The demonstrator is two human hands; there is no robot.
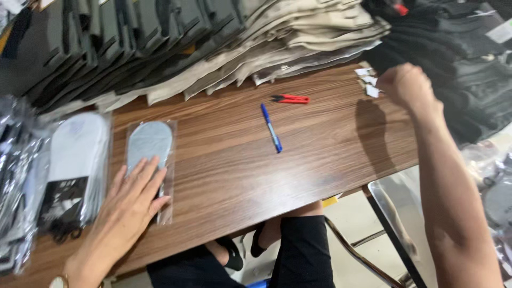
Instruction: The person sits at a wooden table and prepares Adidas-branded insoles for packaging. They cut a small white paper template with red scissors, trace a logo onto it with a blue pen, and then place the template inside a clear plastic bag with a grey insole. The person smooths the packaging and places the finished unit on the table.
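- At the far left edge of the brown wood-grain tabletop (234, 160), a heap of clear-wrapped dark packets (16, 176) hangs over the side, and just beside it sits a stack of pale grey flat socks in plastic sleeves with a black card band (74, 160).
- Next along, the left hand (128, 200) lies palm down, fingers spread and flat, pressing the lower half of a single light blue-grey sock in a clear plastic sleeve (150, 141); nothing is pinched, it just rests on top. That sleeve lies lengthwise, its lower end near the table's front edge.
- Behind all this, fanned rows of dark grey and beige folded socks (176, 48) cover the back of the table.
- Centre stage is bare wood, with plenty of open room: only a blue pen (271, 128) lying at a slant and, just behind it, a small red-handled thread snipper (290, 99).
- Over to the right, the right hand (408, 85) hovers near the table's back right corner, fingers drawn together at a cluster of small white paper tags (369, 81); whether it has one pinched I cannot tell.
- Far right, a heap of black socks (453, 58) spills past the table's right edge.
- Below the front edge, black-trousered knees (298, 250) show.
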